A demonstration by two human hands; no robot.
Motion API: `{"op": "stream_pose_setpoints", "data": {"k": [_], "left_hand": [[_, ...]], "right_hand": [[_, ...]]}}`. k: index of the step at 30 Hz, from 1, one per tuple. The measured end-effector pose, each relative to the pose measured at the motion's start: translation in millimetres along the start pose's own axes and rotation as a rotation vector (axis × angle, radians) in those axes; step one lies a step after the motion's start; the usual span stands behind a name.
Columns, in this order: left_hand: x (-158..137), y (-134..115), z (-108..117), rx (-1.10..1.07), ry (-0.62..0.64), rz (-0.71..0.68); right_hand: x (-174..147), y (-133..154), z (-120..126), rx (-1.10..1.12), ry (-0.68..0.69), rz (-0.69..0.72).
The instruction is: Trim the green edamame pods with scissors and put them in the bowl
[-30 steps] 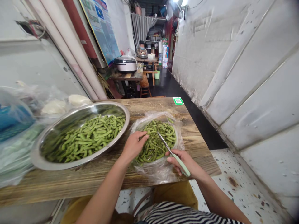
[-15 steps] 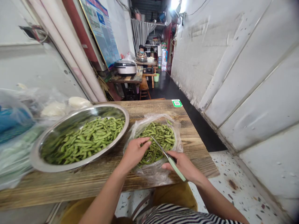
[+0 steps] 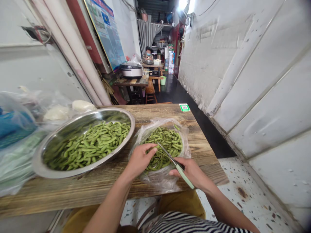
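Observation:
Over a clear plastic bag (image 3: 167,186) full of green edamame pods (image 3: 170,138), my left hand (image 3: 139,160) pinches a pod, its tip just showing between thumb and forefinger. My right hand (image 3: 191,171) grips scissors (image 3: 185,177) with pale green handles. Their blades point up and left over the bag, the tips close to my left fingertips. To the left stands a wide steel bowl (image 3: 132,124), tilted in view, with a heap of edamame pods (image 3: 97,144) inside.
The bag and bowl share a wooden table (image 3: 204,161). Plastic bags (image 3: 21,161) with contents crowd its left end. A green QR-code card (image 3: 184,107) lies at the far right corner. Beyond are another table (image 3: 136,81) with an electric cooker (image 3: 131,70) and a white wall (image 3: 213,58).
Both hands, the scissors and the pod stay almost in place. The whole view has shifted very slightly.

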State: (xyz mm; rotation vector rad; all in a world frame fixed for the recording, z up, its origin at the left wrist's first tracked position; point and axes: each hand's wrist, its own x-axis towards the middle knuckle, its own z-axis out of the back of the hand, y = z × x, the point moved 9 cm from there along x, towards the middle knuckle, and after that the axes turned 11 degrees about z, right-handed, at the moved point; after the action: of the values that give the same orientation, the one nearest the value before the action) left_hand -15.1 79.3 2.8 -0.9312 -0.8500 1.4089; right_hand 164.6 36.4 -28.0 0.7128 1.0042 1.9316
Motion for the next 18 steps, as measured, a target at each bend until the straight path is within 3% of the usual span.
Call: {"op": "stream_pose_setpoints", "data": {"k": [9, 18], "left_hand": [[-3, 0, -5, -0.084, 0.024, 0.024], [-3, 14, -6, -0.161, -0.044, 0.053]], "right_hand": [[0, -9, -3, 0.094, -0.053, -0.02], [-1, -17, -2, 0.119, -0.096, -0.019]]}}
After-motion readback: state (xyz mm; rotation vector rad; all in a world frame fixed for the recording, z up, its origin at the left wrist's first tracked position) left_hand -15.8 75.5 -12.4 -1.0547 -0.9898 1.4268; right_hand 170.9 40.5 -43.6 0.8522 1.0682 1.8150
